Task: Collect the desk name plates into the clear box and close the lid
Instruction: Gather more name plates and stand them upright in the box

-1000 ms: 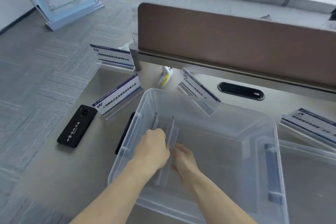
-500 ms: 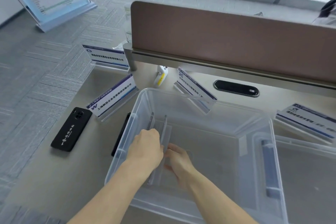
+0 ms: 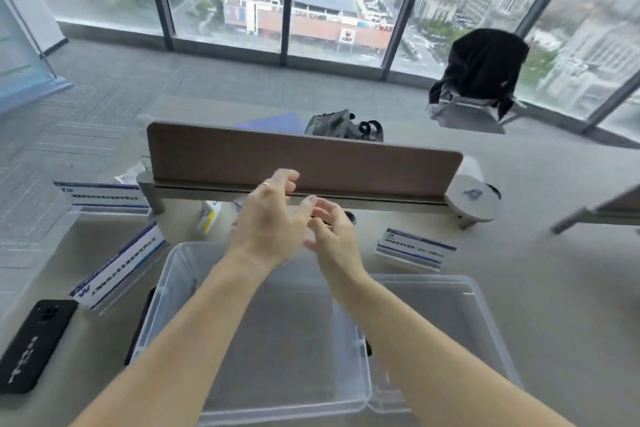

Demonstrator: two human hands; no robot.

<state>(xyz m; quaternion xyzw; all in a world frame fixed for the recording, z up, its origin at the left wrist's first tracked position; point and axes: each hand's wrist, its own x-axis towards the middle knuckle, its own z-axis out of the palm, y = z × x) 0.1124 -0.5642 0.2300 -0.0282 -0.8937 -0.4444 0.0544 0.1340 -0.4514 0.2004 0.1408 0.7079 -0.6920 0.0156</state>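
The clear box [image 3: 166, 288] stands open on the desk in front of me, with a name plate faintly visible at its left inside [image 3: 192, 286]. Its clear lid [image 3: 485, 315] lies flat to the right of it. Both my hands are raised above the box's far edge, fingers spread and empty: my left hand [image 3: 270, 218] and my right hand [image 3: 332, 232] close together. A name plate [image 3: 117, 270] leans left of the box, another [image 3: 104, 198] stands at the far left, and a third [image 3: 414, 248] sits to the right. A plate behind my left hand is mostly hidden.
A black phone [image 3: 33, 347] lies at the desk's left front edge. A brown divider panel [image 3: 346, 166] runs across the desk behind my hands. A small white and yellow bottle [image 3: 209, 215] lies below it. A black chair [image 3: 481, 76] stands by the windows.
Both hands have let go of the name plate inside the box and lifted up and forward above its far edge. My view has tilted upward toward the windows.
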